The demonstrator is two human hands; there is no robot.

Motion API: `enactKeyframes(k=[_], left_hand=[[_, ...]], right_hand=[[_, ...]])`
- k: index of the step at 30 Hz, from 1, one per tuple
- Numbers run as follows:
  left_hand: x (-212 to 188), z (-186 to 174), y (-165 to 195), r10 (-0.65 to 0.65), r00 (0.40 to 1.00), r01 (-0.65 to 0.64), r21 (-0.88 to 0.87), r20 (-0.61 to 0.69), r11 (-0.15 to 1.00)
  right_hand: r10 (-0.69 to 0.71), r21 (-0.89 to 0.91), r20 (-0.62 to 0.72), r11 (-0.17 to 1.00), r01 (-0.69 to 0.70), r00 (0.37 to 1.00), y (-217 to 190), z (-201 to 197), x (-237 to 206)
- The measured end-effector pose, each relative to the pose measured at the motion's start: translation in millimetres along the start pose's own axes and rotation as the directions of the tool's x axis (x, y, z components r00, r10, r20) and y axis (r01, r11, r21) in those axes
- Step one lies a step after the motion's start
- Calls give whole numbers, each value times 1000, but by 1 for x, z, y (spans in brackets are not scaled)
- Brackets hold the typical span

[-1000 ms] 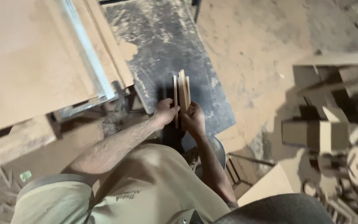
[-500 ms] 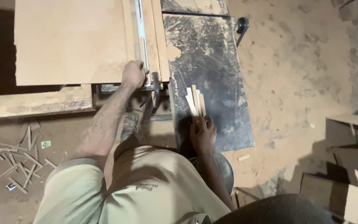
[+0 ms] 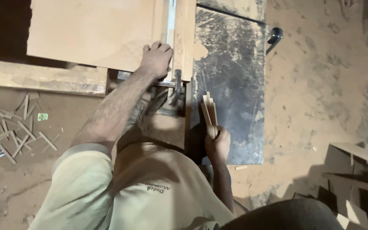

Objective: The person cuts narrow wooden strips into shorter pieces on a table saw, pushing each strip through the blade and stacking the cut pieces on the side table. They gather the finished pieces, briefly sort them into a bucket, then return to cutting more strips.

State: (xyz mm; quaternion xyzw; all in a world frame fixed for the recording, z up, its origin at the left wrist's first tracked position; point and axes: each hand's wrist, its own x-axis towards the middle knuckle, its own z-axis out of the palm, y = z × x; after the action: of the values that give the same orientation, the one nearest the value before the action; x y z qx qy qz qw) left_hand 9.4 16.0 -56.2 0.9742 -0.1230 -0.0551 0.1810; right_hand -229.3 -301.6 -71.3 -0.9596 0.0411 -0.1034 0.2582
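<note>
My left hand point(image 3: 156, 57) lies flat, fingers spread loose, on the near edge of the big pale board point(image 3: 94, 32), touching the metal rail point(image 3: 170, 25) beside it; a sheet that size looks stiff and heavy to me, best pushed from the edge, not lifted. To the right, my right hand point(image 3: 218, 142) is closed around the lower ends of a few thin wooden strips point(image 3: 208, 111), standing upright at the near edge of the dusty dark tabletop point(image 3: 235, 76). They look light, rigid and snappable, so I would grip low.
</note>
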Motion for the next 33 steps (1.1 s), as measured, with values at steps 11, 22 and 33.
enactKeyframes(k=[11,22,33], left_hand=[[39,-26,5,-84,954,43,147,289,988],[50,-31,-11,-24,970,-1,103,242,995],[51,-14,-23,9,972,9,-76,233,997]], right_hand=[[102,-65,76,993,-97,992,-15,1,7],[-18,21,82,1000,16,996,-23,4,34],[-160,-12,80,987,162,984,-22,-2,36]])
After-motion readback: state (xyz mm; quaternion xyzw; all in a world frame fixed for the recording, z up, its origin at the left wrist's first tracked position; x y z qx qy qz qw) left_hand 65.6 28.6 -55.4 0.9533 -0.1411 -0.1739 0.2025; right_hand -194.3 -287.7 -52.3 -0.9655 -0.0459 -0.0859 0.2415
